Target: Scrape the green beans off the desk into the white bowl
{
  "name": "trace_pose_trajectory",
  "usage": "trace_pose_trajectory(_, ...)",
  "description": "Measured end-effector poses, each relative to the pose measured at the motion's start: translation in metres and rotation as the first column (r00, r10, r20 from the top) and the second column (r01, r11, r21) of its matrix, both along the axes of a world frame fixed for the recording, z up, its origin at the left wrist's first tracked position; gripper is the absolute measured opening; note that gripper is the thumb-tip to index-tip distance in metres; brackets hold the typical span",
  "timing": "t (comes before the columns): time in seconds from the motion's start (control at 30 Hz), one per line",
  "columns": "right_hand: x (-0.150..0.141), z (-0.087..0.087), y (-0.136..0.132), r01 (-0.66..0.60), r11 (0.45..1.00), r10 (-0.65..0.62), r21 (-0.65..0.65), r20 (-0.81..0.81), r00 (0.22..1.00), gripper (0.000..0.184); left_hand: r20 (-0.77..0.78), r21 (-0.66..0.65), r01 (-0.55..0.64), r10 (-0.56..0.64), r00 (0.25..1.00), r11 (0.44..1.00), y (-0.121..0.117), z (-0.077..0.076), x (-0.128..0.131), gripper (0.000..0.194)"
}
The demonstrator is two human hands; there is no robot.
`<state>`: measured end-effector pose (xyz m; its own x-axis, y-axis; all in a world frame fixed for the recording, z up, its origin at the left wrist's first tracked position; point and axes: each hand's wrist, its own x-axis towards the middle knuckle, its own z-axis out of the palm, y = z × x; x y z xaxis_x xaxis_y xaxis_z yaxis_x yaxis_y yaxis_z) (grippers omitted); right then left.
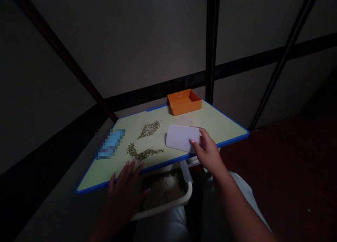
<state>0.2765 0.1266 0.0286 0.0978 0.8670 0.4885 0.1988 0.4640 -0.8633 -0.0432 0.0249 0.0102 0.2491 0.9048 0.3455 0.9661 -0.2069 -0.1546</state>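
Observation:
A pale yellow table (223, 124) with a blue rim carries two loose patches of small green-brown grains (143, 143). My right hand (207, 151) grips the right end of a flat white card (181, 138) that rests on the table. My left hand (125, 185) lies at the table's near edge with fingers stretched out, fingertips close to the nearer patch of grains. Just below that edge, a white tray (164, 207) holding more grains sits between my hands, and my left thumb touches it.
An orange open box (184, 101) stands at the table's far edge. A blurred blue object (110, 143) lies at the left of the table. Dark poles (212, 41) rise behind the table against a light wall. The floor at right is dark red.

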Motion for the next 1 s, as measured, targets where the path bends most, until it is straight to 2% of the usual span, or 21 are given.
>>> trace_pose_trajectory(0.13, 0.003, 0.003, -0.003, 0.026, 1.0, -0.026, -0.001, -0.013, 1.0, 0.029, 0.004, 0.009, -0.004, 0.004, 1.0, 1.0, -0.002, 0.003, 0.005, 0.069)
trace_pose_trajectory(0.33, -0.003, 0.009, -0.008, -0.022, 1.0, 0.024, -0.019, 0.093, 0.995, 0.026, 0.0, 0.009, -0.006, 0.006, 1.0, 1.0, -0.002, 0.003, 0.003, 0.072)
trace_pose_trajectory(0.63, -0.013, 0.01, -0.006, 0.112, 0.994, -0.107, -0.017, 0.203, 0.973, 0.025, -0.009, 0.025, -0.007, 0.007, 1.0, 1.0, -0.002, 0.003, 0.003, 0.069)
trace_pose_trajectory(0.83, -0.015, 0.012, -0.001, 0.156, 0.987, -0.137, -0.039, 0.307, 0.942, 0.02, -0.011, 0.026, -0.012, 0.013, 1.0, 1.0, -0.002, 0.003, 0.004, 0.072)
trace_pose_trajectory(0.93, -0.012, 0.012, 0.003, 0.256, 0.966, -0.226, -0.034, 0.367, 0.902, 0.015, -0.014, 0.024, -0.012, 0.013, 1.0, 1.0, -0.002, 0.003, 0.003, 0.072)
trace_pose_trajectory(1.0, -0.009, 0.012, 0.004, 0.313, 0.949, -0.288, -0.019, 0.344, 0.894, 0.014, -0.017, 0.02, -0.011, 0.012, 1.0, 1.0, -0.002, 0.003, 0.003, 0.072)
